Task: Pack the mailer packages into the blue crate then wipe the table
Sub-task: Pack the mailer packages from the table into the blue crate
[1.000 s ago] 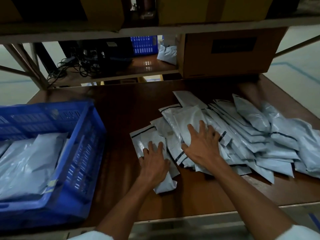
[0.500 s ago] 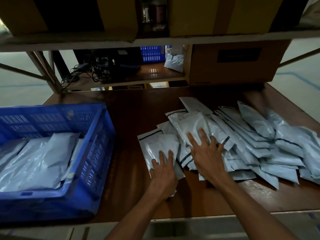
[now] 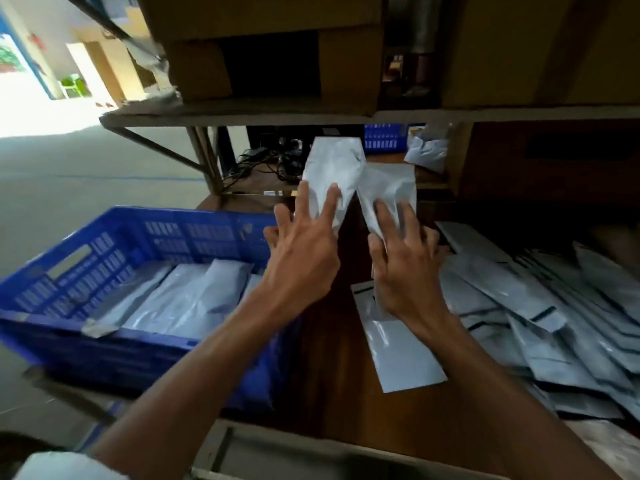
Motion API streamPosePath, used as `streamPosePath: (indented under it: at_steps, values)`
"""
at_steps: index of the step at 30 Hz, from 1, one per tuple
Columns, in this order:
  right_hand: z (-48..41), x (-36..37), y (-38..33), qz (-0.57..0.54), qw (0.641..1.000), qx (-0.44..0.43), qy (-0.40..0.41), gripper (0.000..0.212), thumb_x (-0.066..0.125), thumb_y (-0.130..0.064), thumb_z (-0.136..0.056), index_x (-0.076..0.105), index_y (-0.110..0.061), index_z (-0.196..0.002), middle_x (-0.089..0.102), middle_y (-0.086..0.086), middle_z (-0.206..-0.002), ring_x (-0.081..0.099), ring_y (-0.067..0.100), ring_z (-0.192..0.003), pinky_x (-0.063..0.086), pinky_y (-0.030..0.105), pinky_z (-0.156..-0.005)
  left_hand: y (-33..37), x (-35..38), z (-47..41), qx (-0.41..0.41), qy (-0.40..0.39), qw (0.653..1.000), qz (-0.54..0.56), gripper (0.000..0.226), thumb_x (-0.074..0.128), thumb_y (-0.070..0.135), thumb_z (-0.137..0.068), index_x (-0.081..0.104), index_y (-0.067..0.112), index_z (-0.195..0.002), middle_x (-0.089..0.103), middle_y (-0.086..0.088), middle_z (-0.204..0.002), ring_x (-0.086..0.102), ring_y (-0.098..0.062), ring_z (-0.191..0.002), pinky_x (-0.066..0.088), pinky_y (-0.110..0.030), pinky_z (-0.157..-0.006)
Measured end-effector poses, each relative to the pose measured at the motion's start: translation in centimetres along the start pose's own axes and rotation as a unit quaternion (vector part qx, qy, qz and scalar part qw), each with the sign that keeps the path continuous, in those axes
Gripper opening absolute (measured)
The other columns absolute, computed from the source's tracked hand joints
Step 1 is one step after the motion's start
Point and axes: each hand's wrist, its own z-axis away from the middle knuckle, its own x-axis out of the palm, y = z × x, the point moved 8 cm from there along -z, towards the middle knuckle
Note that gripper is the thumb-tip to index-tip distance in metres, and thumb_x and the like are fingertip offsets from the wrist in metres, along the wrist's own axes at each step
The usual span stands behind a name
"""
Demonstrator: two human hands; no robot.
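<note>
My left hand (image 3: pixel 304 251) holds one grey mailer package (image 3: pixel 332 171) up in the air, just right of the blue crate's far corner. My right hand (image 3: pixel 405 261) holds a second grey mailer (image 3: pixel 388 192) beside it, also lifted off the table. The blue crate (image 3: pixel 104 258) stands at the left with several grey mailers (image 3: pixel 194 299) lying inside it. A pile of grey mailers (image 3: pixel 540 327) covers the right part of the brown table (image 3: pixel 332 403). One mailer (image 3: pixel 401 355) lies alone near the front, under my right wrist.
A shelf (image 3: pixel 242 114) with cardboard boxes (image 3: pixel 270 53) hangs low over the table. Behind it sit cables (image 3: pixel 256 164), another blue crate (image 3: pixel 384 138) and a grey bag (image 3: pixel 426 154). The table's front edge runs along the bottom.
Both hands lifted from the pile, each raising a mailer, and moved left toward the crate. The view swung left and tilted.
</note>
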Motion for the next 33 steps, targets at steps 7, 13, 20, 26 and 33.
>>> streamPosePath:
  at_steps: [7,13,20,26,33]
  values:
    - [-3.3,4.1,-15.4,-0.088,0.992,-0.088,-0.023,0.051,0.028,-0.050,-0.104,0.021,-0.042,-0.154,0.022,0.002,-0.161,0.033,0.034,-0.131,0.034,0.049,-0.100,-15.0,-7.8,-0.2,-0.036,0.026,0.994,-0.097,0.055,0.049,0.018,-0.103,0.031,0.015,-0.155,0.007,-0.010,-0.164,0.016,-0.044,-0.138,0.039,-0.062,-0.101]
    - [-3.2,13.2,-23.5,-0.036,0.990,-0.083,-0.112,0.050,0.025,-0.049,-0.105,0.024,-0.041,-0.154,0.024,0.001,-0.160,0.035,0.036,-0.126,0.031,0.055,-0.104,-28.2,-4.3,1.0,-0.063,-0.089,0.989,-0.105,0.066,0.050,0.020,-0.100,0.017,0.011,-0.156,0.012,-0.019,-0.160,0.020,-0.050,-0.135,0.038,-0.068,-0.098]
    - [-0.2,21.3,-20.9,0.114,0.960,0.013,-0.254,0.052,0.029,-0.041,-0.105,0.019,-0.034,-0.155,0.019,0.009,-0.160,0.029,0.047,-0.130,0.024,0.060,-0.110,-36.0,5.6,1.6,-0.084,-0.274,0.954,-0.086,0.081,0.013,0.033,-0.076,0.023,0.009,-0.152,0.021,-0.018,-0.160,0.024,-0.047,-0.138,0.021,-0.064,-0.103]
    - [0.6,23.9,-17.7,0.205,0.914,0.060,-0.345,0.064,0.040,-0.039,-0.099,0.016,-0.027,-0.156,0.021,0.019,-0.156,0.028,0.049,-0.132,0.024,0.059,-0.110,-37.4,8.8,2.9,-0.130,-0.377,0.915,-0.059,0.072,0.027,0.036,-0.096,0.000,0.014,-0.159,0.001,-0.027,-0.163,0.001,-0.053,-0.148,0.010,-0.063,-0.118]
    - [3.9,27.0,-14.9,0.187,0.810,0.189,-0.522,0.083,0.028,-0.070,-0.094,-0.007,-0.032,-0.159,-0.017,0.015,-0.165,-0.010,0.046,-0.149,0.004,0.062,-0.119,-37.6,10.8,4.0,-0.112,-0.485,0.864,-0.084,0.095,0.042,0.063,-0.096,-0.017,0.021,-0.158,-0.018,-0.026,-0.163,-0.004,-0.049,-0.151,0.011,-0.056,-0.122]
